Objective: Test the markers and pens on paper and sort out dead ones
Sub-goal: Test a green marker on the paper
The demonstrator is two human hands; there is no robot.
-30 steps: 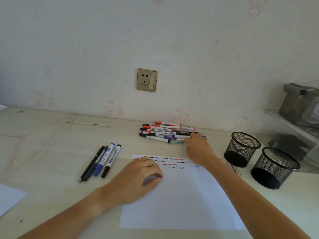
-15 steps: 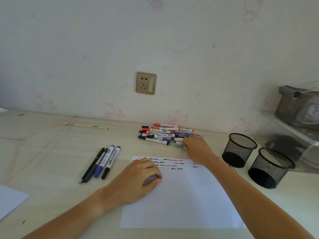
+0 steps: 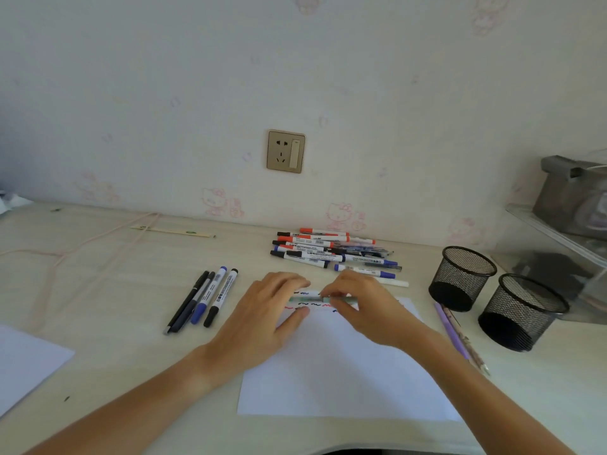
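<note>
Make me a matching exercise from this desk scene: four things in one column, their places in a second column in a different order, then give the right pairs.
Things
1. green pen
2. two mesh cups
3. four sorted pens
4. purple pencils

Places
A. lying on the desk left of the paper
B. standing at the right, beyond the paper
C. held between both hands over the scribbles
D. lying between the paper and the nearer cup

Pairs: 1-C, 2-B, 3-A, 4-D. The left hand and right hand both pinch the green pen.
</note>
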